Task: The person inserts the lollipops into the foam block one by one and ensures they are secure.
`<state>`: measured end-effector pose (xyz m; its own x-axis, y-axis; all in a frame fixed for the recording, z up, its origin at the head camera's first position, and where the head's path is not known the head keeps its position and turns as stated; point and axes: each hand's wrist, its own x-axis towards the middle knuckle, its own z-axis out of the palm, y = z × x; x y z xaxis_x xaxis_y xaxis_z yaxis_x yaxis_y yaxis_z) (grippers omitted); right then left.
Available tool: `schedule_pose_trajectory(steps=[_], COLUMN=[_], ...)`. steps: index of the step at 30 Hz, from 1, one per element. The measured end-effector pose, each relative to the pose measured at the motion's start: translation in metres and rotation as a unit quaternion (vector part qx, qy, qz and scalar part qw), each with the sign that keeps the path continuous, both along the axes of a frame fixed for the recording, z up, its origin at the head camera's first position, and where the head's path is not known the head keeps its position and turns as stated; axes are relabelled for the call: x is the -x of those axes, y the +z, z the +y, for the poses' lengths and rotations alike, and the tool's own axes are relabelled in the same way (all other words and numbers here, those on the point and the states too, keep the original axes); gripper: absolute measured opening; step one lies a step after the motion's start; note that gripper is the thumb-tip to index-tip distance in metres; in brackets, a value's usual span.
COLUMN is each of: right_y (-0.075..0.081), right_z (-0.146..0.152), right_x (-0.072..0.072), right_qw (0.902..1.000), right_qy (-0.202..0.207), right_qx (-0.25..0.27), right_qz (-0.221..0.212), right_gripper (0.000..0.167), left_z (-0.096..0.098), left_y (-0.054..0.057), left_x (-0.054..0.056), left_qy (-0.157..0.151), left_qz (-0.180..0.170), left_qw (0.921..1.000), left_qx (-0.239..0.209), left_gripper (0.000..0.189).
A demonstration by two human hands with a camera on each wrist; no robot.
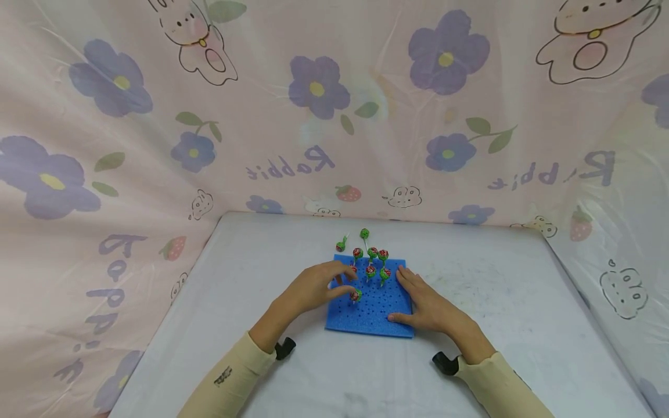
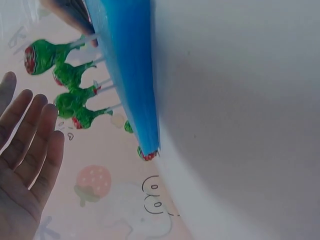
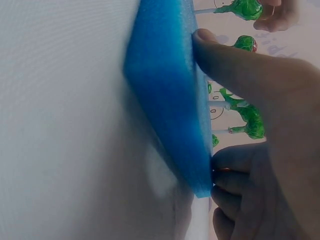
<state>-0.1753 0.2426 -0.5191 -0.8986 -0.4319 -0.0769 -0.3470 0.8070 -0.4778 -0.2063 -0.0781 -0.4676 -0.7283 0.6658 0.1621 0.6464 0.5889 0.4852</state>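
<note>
A blue foam block (image 1: 371,322) dotted with small holes lies on the table, several lollipops (image 1: 370,271) in green and red wrappers standing in it by their sticks. My left hand (image 1: 319,287) hovers over its left side, thumb and fingers spread around the nearest lollipop (image 1: 355,295). In the left wrist view those fingers (image 2: 44,150) look straight and hold nothing. My right hand (image 1: 431,305) rests on the block's right edge. The right wrist view shows its thumb (image 3: 235,62) pressing the top face, with the other fingers (image 3: 232,172) against the block farther along.
Behind the block, two loose lollipops lie on the white table (image 1: 251,255): one at left (image 1: 341,246) and another by the back edge (image 1: 364,233). A patterned curtain (image 1: 366,145) with flowers and rabbits rises behind the table and along its sides.
</note>
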Motion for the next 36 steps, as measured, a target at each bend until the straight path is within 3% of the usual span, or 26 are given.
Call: schedule_pose_trajectory(steps=[11,17,23,29,36], right_y=[0.0,-0.001,0.0,0.0,0.0], right_z=[0.0,0.0,0.0,0.0,-0.001], right_x=[-0.001,-0.001,-0.001,-0.001,-0.001], right_qw=[1.0,1.0,1.0,1.0,1.0], right_qy=[0.0,-0.001,-0.001,-0.004,-0.003], right_qx=[0.004,0.003,0.002,0.001,0.0], right_qz=[0.001,-0.001,-0.002,-0.005,-0.005], right_gripper=[0.119,0.119,0.12,0.12,0.12], left_z=[-0.01,-0.012,-0.011,-0.008,-0.004], left_y=[0.002,-0.007,-0.016,-0.02,-0.025], left_x=[0.024,0.043,0.062,0.078,0.098], left_qy=[0.056,0.097,0.131,0.152,0.168], left_qz=[0.006,0.006,-0.022,-0.039,-0.049], left_qw=[0.9979,0.995,0.9907,0.9874,0.9846], left_qx=[-0.033,-0.024,-0.03,-0.015,0.014], left_gripper=[0.026,0.031,0.03,0.028,0.037])
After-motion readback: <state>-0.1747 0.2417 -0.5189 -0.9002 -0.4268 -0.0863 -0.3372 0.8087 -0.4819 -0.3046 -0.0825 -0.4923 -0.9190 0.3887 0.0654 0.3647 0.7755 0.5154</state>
